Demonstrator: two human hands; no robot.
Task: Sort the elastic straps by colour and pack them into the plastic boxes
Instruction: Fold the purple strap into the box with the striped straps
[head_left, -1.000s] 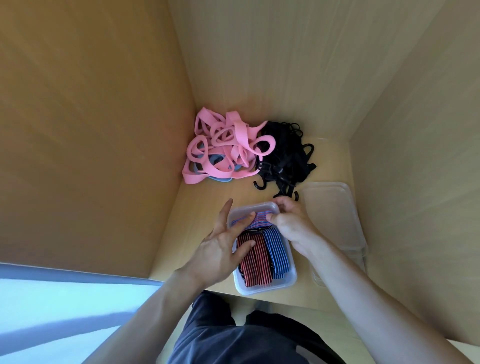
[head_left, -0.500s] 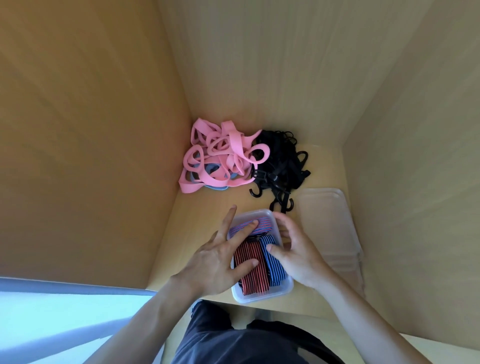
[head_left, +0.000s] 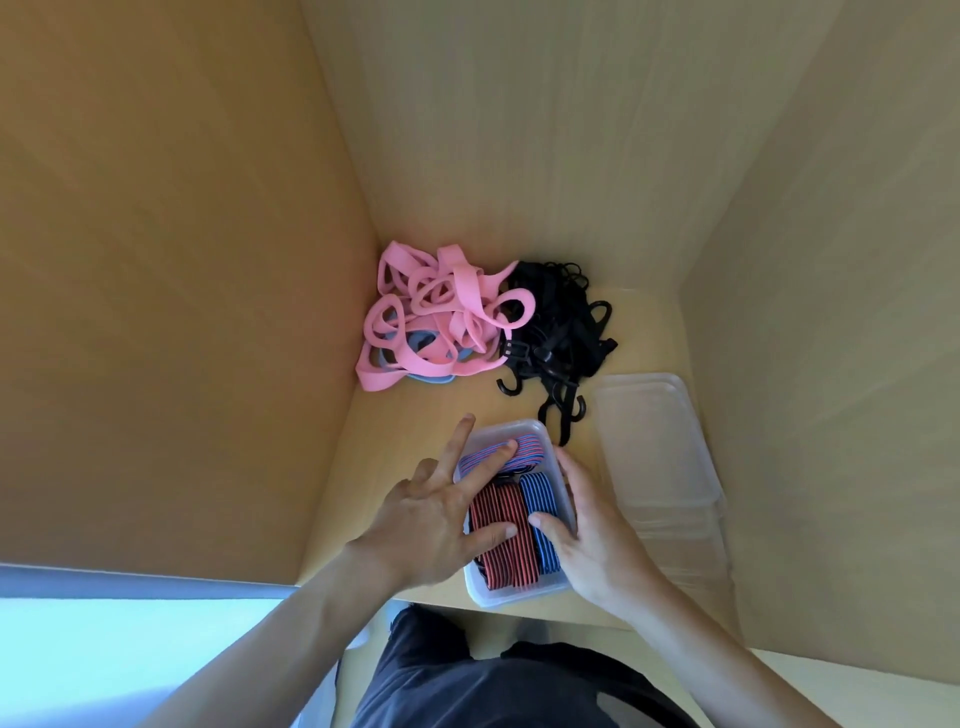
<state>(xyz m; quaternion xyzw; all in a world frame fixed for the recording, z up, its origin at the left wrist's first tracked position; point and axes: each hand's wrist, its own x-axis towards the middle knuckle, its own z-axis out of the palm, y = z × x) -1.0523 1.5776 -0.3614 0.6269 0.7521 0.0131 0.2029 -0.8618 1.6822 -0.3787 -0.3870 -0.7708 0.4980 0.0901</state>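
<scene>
From the head camera we look down into a light wooden compartment (head_left: 415, 410) with walls on three sides.

Near its front edge stands a clear plastic box (head_left: 511, 592), and the sorted straps are inside it. A red-and-black striped strap (head_left: 504, 564) lies folded along the box's left half. A blue-and-black striped strap (head_left: 535, 493) lies right beside it on the right half. A strap striped in red and blue (head_left: 530, 447) runs across the far end at twelve o'clock.

Our left hand (head_left: 431, 525) comes in from seven o'clock with its fingers spread and straight, gripping nothing. One fingertip presses on the red and blue strap, the thumb rests on the red-and-black one, and another finger points out past the box's far left corner.

Our right hand (head_left: 592, 540) comes in from five o'clock. Its fingers are stretched along the box's right wall and its thumb is laid on the blue-and-black strap. We cannot tell whether it squeezes the wall.

At eleven o'clock from the box, well apart in the back left corner, sits a tangle of pink elastic straps (head_left: 441, 322) with a pale blue strap (head_left: 421, 340) showing beneath. Touching it, at twelve to one o'clock, is a heap of black straps with plastic hooks (head_left: 561, 332), whose nearest hooks reach almost to the box. At three o'clock, against the right wall, lies a stack of empty clear containers (head_left: 654, 447). Dark trousers (head_left: 467, 686) fill the six o'clock edge.
</scene>
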